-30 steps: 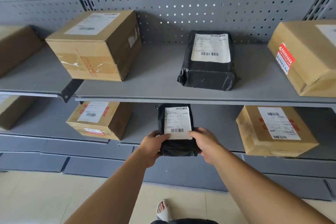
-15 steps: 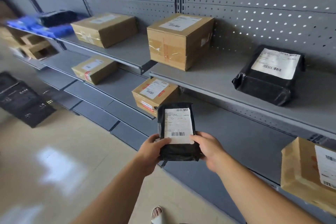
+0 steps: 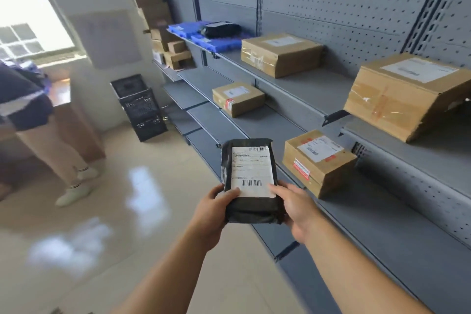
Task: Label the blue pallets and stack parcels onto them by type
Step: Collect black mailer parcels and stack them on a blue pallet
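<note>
We are stretching both bare forearms forward and holding a black parcel [image 3: 249,181] in the air, just off the front edge of the grey shelving [image 3: 318,89]. Our left hand [image 3: 212,208] is curling round its lower left corner, with the thumb lying on top at the edge of the white label [image 3: 251,160]. Our right hand [image 3: 297,209] is doing the same at the lower right corner. Each grip is closing firmly on the parcel, and the fingers underneath are hiding from us.

At the far end of the upper shelf, blue pallets [image 3: 182,28] are lying flat and carrying a second black parcel [image 3: 220,29]. A black crate [image 3: 139,107] is standing on the floor past the shelving; we cannot tell what it is holding.

The held parcel's label is showing two barcodes and lines of print too small for us to read. Four cardboard boxes are sitting on the shelves, each wearing a white label: two above [image 3: 280,55] [image 3: 402,94] and two below [image 3: 238,98] [image 3: 317,160]. The lower pair are also bearing red stickers. Another person [image 3: 28,109] is standing at the left.
</note>
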A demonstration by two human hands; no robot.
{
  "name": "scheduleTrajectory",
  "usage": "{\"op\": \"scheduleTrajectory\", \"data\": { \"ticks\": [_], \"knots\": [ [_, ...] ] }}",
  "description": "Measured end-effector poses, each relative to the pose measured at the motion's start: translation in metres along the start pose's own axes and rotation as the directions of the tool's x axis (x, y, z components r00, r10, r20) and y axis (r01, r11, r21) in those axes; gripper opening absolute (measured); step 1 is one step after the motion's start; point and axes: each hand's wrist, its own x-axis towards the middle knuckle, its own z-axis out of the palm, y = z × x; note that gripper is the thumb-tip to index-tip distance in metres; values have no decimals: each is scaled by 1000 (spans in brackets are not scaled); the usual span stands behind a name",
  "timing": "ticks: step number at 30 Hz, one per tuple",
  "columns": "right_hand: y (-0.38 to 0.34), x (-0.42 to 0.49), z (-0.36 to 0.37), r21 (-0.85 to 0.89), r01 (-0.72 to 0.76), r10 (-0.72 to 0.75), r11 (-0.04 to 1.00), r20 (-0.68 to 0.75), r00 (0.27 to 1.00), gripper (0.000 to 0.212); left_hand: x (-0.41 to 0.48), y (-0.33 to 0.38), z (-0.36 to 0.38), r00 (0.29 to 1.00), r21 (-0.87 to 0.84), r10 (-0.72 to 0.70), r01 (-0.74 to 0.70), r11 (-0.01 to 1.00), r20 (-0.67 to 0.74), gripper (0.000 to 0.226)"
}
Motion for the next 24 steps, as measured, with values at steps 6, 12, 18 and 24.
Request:
{"op": "scheduleTrajectory", "data": {
  "ticks": [6, 12, 18, 24],
  "knots": [
    [-18, 23, 118, 6, 53, -53, 999, 96, 994, 19, 3, 63, -86, 987, -29, 111, -115, 993, -114, 33],
    [-32, 46, 216, 6, 76, -76, 997, 196, 978, 18, 13, 116, -162, 966, -63, 170, -185, 981, -193, 30],
    [-46, 82, 281, -12, 79, -73, 997, 275, 959, 23, 36, 155, -210, 948, -108, 180, -214, 971, -261, 29],
    [-70, 144, 337, 4, 60, -58, 998, 349, 935, 22, 84, 195, -239, 921, -133, 183, -240, 962, -344, 31]
  ]
}}
